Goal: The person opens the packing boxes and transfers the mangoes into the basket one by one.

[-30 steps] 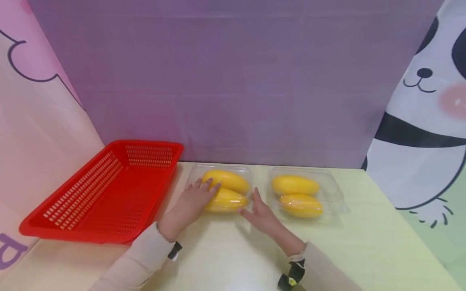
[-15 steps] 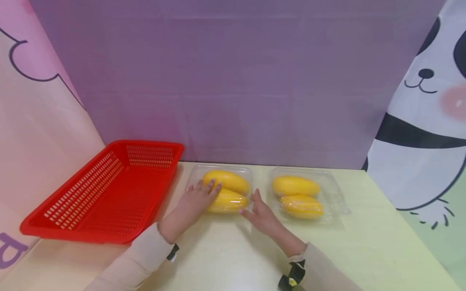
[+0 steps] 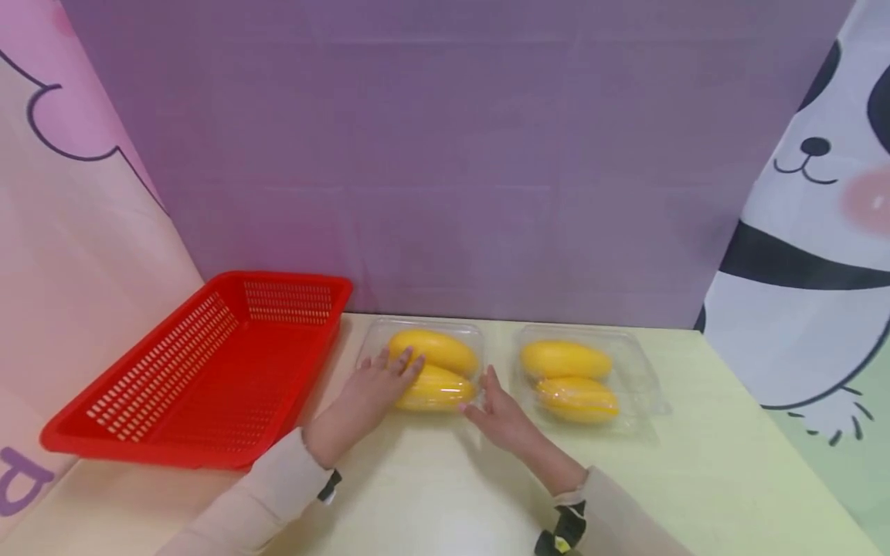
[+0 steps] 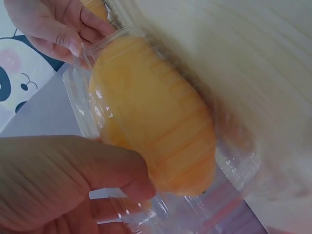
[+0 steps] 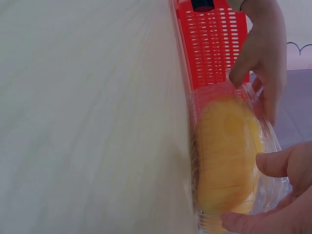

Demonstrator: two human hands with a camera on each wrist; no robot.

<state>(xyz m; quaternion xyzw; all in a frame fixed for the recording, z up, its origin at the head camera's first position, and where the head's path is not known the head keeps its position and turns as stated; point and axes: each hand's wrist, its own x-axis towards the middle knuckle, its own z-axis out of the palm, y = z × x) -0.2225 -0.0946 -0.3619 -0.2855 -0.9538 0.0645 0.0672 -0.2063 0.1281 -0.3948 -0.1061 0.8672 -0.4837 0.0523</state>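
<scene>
Two oblong yellow fruits (image 3: 443,352), mango-like, lie side by side in a clear plastic clamshell box (image 3: 378,332). My left hand (image 3: 367,395) grips the box's left end, its fingers lying over the lid. In the left wrist view, the left thumb (image 4: 129,170) presses the plastic while other fingers sit on the far side. At the right end, my right hand (image 3: 504,415) holds the box between thumb and fingers. The right wrist view has the fingertips (image 5: 270,163) on the plastic, beside a fruit (image 5: 226,151). Part of the left end is hidden under the left hand.
A second clear box (image 3: 638,371) with two yellow fruits stands to the right. On the left is a red perforated basket (image 3: 264,371). The pale table (image 3: 431,486) ends at a purple backdrop (image 3: 445,170), with printed cloths at both sides.
Both hands stay on the left box and hardly move. The whole head view shifts down slightly.
</scene>
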